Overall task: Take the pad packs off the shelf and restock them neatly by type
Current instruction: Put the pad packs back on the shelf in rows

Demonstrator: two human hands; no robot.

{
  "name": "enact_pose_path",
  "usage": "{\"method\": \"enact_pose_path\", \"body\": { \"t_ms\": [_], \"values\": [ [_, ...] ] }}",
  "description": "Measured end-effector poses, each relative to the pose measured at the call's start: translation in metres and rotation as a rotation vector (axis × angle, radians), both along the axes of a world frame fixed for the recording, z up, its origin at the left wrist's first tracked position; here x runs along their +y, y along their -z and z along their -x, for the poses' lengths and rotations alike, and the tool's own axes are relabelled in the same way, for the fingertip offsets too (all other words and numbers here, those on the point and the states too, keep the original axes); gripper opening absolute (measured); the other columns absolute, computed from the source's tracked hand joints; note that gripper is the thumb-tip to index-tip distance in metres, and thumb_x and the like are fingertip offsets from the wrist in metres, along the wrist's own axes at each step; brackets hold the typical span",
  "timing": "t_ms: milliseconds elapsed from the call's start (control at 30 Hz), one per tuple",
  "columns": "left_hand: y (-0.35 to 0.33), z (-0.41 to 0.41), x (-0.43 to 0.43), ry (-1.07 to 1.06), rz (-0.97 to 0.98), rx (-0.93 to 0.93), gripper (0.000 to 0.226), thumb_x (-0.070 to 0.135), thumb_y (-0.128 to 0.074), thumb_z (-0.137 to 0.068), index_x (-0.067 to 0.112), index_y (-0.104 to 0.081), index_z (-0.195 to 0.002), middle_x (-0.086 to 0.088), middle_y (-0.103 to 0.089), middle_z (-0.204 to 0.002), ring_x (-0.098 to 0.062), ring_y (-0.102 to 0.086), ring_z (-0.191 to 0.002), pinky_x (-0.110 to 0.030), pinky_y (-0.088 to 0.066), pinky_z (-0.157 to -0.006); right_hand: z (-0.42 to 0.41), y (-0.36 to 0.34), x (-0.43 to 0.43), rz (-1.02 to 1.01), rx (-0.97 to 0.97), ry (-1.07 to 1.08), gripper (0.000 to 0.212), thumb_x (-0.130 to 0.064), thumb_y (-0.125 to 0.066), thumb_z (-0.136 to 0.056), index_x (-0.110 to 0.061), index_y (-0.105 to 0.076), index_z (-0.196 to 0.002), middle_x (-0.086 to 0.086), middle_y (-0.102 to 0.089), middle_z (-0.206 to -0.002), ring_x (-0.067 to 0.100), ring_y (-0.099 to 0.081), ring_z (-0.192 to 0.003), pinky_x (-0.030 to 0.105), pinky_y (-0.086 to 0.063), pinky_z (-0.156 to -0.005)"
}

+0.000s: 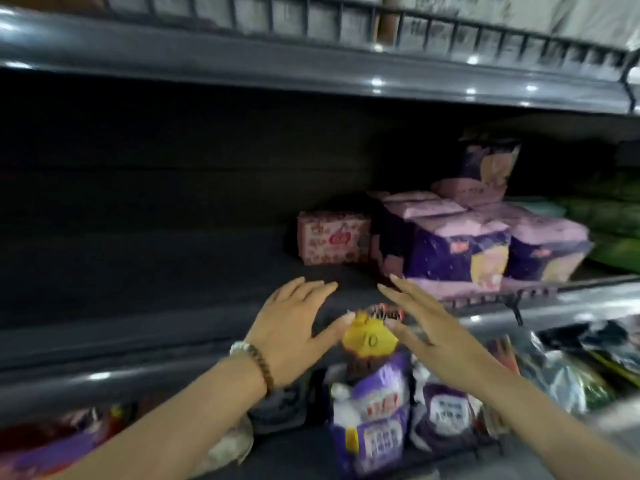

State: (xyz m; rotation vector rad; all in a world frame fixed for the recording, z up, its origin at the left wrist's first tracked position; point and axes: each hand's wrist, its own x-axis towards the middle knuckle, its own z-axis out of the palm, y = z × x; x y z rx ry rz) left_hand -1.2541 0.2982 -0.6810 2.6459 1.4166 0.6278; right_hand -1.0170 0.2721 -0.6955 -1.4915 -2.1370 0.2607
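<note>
nearest, down on the lower tier: purple packs point(370, 410) standing upright, with white panels of print too blurred to read. just above them, at the shelf lip, a yellow price tag point(370, 339) marked "10" by hand. behind it a scrap of red-and-black lettering, not legible.

then the left hand point(294, 327), bead bracelet point(258, 358) at the wrist, and the right hand point(429, 330), one on each side of the tag. both flat and open, fingers straight, holding nothing, pointing in over the dark shelf point(156, 271). cannot tell whether brushing the tag or just clear of it. likely to catch it reaching in or drawing back loaded, and knock it off the lip.

further in, the task's own things. a lone pink pack point(332, 237) with a red logo, left of the rest. just beside it to the right, a tight block of purple-and-pink packs point(457, 251) with small red brand marks on the fronts, unreadable. behind those, a taller purple pack point(488, 161), upright, footing hidden. at far right, green packs point(616, 216), apparently another type.

risks here, as a judgement: toppling the tall pack by pulling the front row away first. dropping soft packs by scooping too many between flat palms. mixing types when restocking, given such similar purple fronts.

farthest, overhead: the upper shelf point(242, 64) with its railing, and pale cartons point(450, 15) bearing grey print too faint to read.
</note>
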Motion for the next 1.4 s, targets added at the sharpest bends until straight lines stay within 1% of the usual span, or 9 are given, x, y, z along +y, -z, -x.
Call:
{"method": "enact_pose_path", "body": {
  "t_ms": [133, 267, 367, 500, 767, 967, 1100, 1200, 1400],
  "values": [
    [0.052, -0.007, -0.068, 0.099, 0.034, -0.197, 0.065, 0.065, -0.022, -0.088, 0.028, -0.047, -0.135, 0.013, -0.047, -0.136, -0.009, -0.038, -0.129, -0.025, -0.028, -0.11, -0.002, 0.061, -0.064, 0.02, 0.006, 0.059, 0.068, -0.078, -0.017, -0.085, -0.043, -0.027, -0.143, -0.029, -0.01, -0.15, -0.009, -0.007, -0.141, 0.011, -0.012, -0.113],
    [0.116, -0.018, -0.105, 0.067, 0.25, -0.117, 0.051, 0.056, -0.027, -0.097, 0.029, -0.038, -0.139, 0.013, -0.042, -0.138, -0.011, -0.037, -0.128, -0.024, -0.031, -0.104, -0.006, 0.132, -0.105, 0.228, 0.104, 0.16, 0.059, -0.081, -0.021, -0.081, -0.056, -0.024, -0.135, -0.03, -0.011, -0.15, -0.001, -0.01, -0.144, 0.021, -0.026, -0.114],
    [0.169, -0.019, -0.116, -0.071, 0.474, -0.052, 0.053, 0.049, -0.031, -0.099, 0.024, -0.029, -0.146, 0.007, -0.032, -0.148, -0.018, -0.028, -0.137, -0.027, -0.028, -0.108, -0.011, 0.182, -0.112, 0.434, 0.084, 0.242, 0.088, -0.088, -0.019, -0.074, -0.037, -0.033, -0.144, -0.015, -0.012, -0.157, 0.011, -0.009, -0.148, 0.038, -0.031, -0.114],
    [0.235, -0.021, -0.123, -0.24, 0.849, -0.001, 0.067, 0.047, -0.031, -0.1, 0.013, -0.006, -0.153, -0.006, -0.005, -0.16, -0.025, -0.01, -0.146, -0.031, -0.014, -0.118, -0.003, 0.232, -0.113, 0.763, 0.016, 0.235, 0.059, -0.043, -0.038, -0.101, -0.022, -0.02, -0.152, 0.001, -0.007, -0.161, 0.018, -0.011, -0.148, 0.028, -0.013, -0.115],
    [0.308, -0.038, -0.135, -0.603, 1.212, -0.495, 0.064, 0.04, -0.032, -0.101, 0.01, -0.008, -0.152, -0.01, -0.021, -0.156, -0.026, -0.029, -0.14, -0.033, -0.026, -0.114, 0.011, 0.302, -0.101, 1.155, 0.403, 0.367, 0.078, -0.047, -0.051, -0.095, -0.016, -0.01, -0.154, 0.006, -0.013, -0.16, 0.026, -0.023, -0.145, 0.033, -0.027, -0.111],
    [0.343, -0.045, -0.148, -0.78, 1.408, -0.728, 0.053, 0.043, -0.037, -0.1, 0.013, -0.035, -0.143, -0.013, -0.046, -0.141, -0.029, -0.05, -0.124, -0.037, -0.042, -0.103, 0.01, 0.359, -0.112, 1.372, 0.512, 0.558, 0.096, -0.062, -0.058, -0.084, -0.009, -0.016, -0.152, 0.011, -0.026, -0.156, 0.032, -0.033, -0.139, 0.039, -0.036, -0.106],
    [0.353, -0.048, -0.152, -0.894, 1.545, -0.858, 0.052, 0.046, -0.04, -0.098, 0.013, -0.041, -0.137, -0.018, -0.054, -0.132, -0.032, -0.055, -0.117, -0.041, -0.046, -0.097, 0.019, 0.38, -0.13, 1.469, 0.582, 0.478, 0.066, -0.058, -0.059, -0.084, -0.008, -0.057, -0.126, 0.009, -0.062, -0.128, 0.016, -0.063, -0.102, 0.027, -0.052, -0.085],
    [0.353, -0.05, -0.151, -0.907, 1.549, -0.921, 0.038, 0.043, -0.047, -0.096, 0.017, -0.047, -0.123, -0.018, -0.06, -0.124, -0.031, -0.061, -0.107, -0.043, -0.05, -0.09, 0.023, 0.378, -0.137, 1.428, 0.653, 0.496, 0.029, -0.041, -0.054, -0.095, -0.014, -0.06, -0.104, 0.003, -0.068, -0.107, 0.003, -0.061, -0.075, 0.013, -0.046, -0.054],
    [0.337, -0.049, -0.15, -0.805, 1.545, -0.771, 0.054, 0.047, -0.047, -0.095, 0.025, -0.034, -0.142, -0.013, -0.055, -0.129, -0.03, -0.057, -0.113, -0.045, -0.049, -0.097, -0.001, 0.357, -0.152, 1.533, 0.74, 0.531, 0.078, -0.054, -0.086, -0.058, -0.01, -0.062, -0.117, 0.007, -0.073, -0.106, 0.025, -0.07, -0.096, 0.042, -0.055, -0.09]
  ]
}}
